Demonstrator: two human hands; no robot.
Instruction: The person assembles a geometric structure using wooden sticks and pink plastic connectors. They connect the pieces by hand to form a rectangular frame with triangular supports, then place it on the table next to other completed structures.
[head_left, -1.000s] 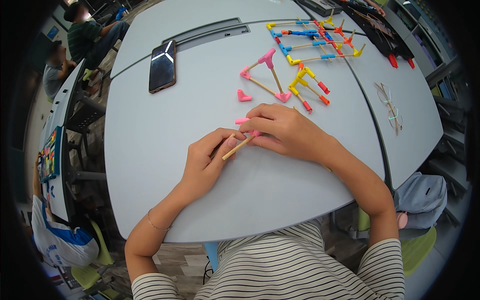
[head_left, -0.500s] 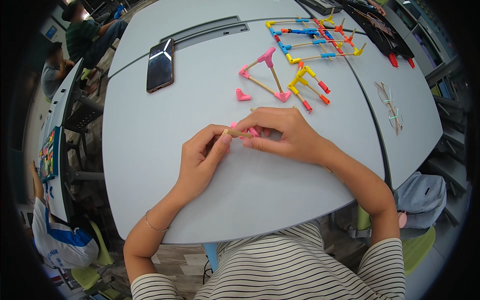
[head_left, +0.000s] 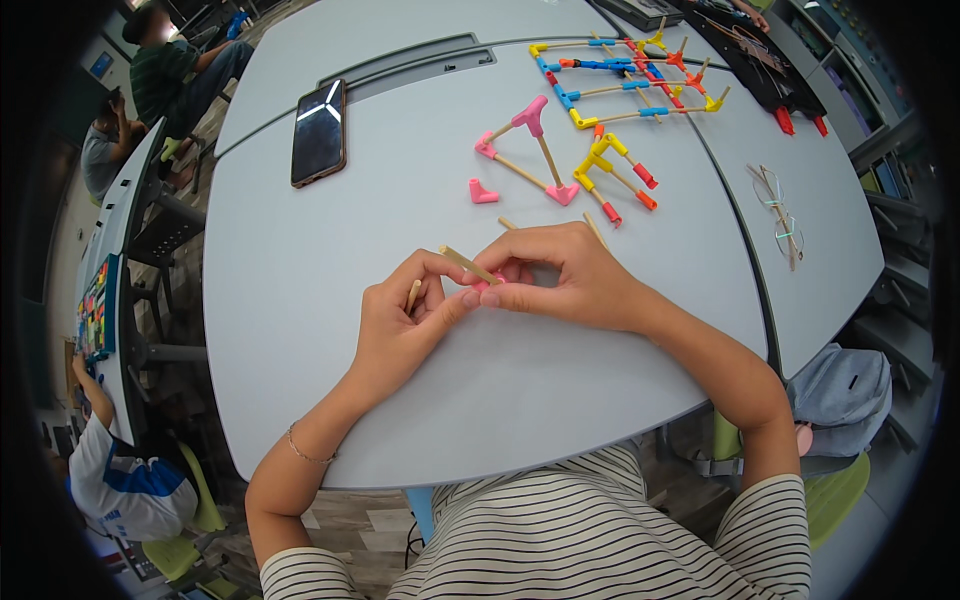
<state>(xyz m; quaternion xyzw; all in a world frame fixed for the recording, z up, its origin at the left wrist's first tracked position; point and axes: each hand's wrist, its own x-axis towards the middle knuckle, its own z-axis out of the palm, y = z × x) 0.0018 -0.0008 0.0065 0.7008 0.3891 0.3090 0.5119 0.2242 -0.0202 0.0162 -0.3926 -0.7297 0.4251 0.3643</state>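
My two hands meet over the near middle of the table. Between thumb and fingers, my right hand [head_left: 580,275] pinches a pink connector [head_left: 487,284], which its fingers partly cover. A thin wooden stick [head_left: 466,263] rises from that connector, slanting up to the left. My left hand [head_left: 395,315] is closed, its thumb tip against the connector. A second wooden stick [head_left: 413,296] pokes out between its curled fingers. Beyond my hands lie a loose pink elbow connector [head_left: 482,191] and a pink-jointed stick frame [head_left: 545,160]. More stick ends show past my right hand.
A yellow-and-red stick piece [head_left: 612,175] lies right of the pink frame. Behind it is a larger multicoloured stick frame [head_left: 625,85]. A phone [head_left: 319,132] rests at the left, glasses [head_left: 780,215] at the right. Other people sit at the left.
The stick between my hands has tilted more upright, and my left thumb has slid right to the connector. A second stick now shows in my left fingers.
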